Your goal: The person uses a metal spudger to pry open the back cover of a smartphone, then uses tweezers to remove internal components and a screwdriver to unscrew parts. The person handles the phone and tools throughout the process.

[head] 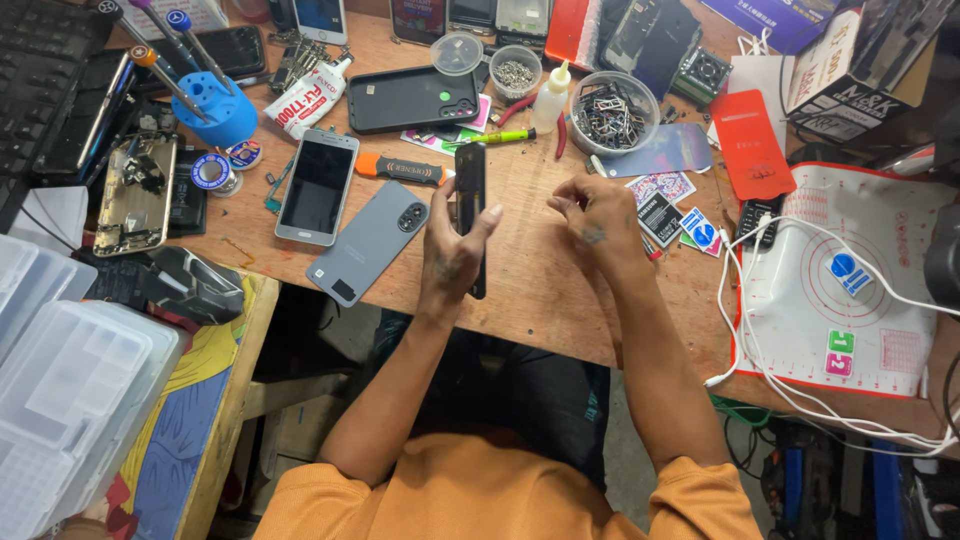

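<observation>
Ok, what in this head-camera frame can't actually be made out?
1. Head view: the black phone in the left hand stands edge-on, so its screen and back are hidden.
2. Right hand: its curled fingers hide whether they pinch anything.
3. Round bowl of metal parts: the pieces are too small to identify.
4. Black keyboard: cut off by the left edge.

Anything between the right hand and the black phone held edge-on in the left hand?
Nothing visible. The right hand is loosely curled just beside the black slab phone gripped upright by the left hand; only bare wooden bench shows in the gap.
</observation>
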